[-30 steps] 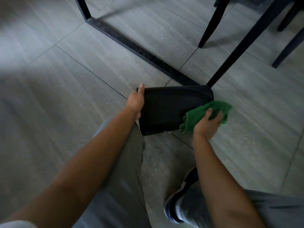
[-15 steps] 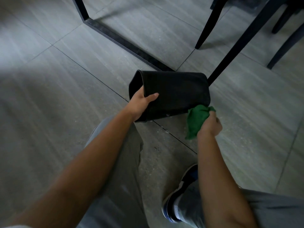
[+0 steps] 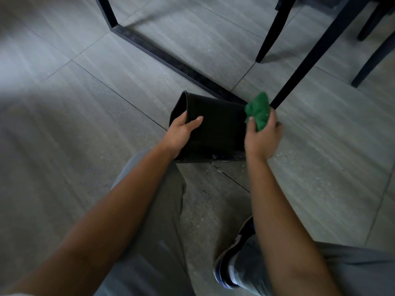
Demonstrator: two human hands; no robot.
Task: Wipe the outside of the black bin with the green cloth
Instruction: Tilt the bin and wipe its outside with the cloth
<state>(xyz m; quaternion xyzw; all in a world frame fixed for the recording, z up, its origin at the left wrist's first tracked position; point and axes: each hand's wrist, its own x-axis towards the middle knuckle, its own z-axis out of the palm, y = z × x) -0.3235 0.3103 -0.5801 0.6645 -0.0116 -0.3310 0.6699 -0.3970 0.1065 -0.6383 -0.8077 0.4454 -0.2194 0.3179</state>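
Now right hand (image 3: 261,135) has raised the gripped green cloth (image 3: 257,111) to the bin's (image 3: 215,129) far end, left hand (image 3: 181,131) clasping its rim

Grey tiled floor (image 3: 89,129) under furniture legs (image 3: 267,37)

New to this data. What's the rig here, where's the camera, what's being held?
There is no robot: a person wears one wide-angle camera on the head, looking down at their own arms and legs. The left hand grips the black bin, which is tipped on its side over the grey tiled floor, thumb on the outer wall. The right hand holds the bunched green cloth at the bin's right end. Black furniture legs stand behind; a shoe shows below.
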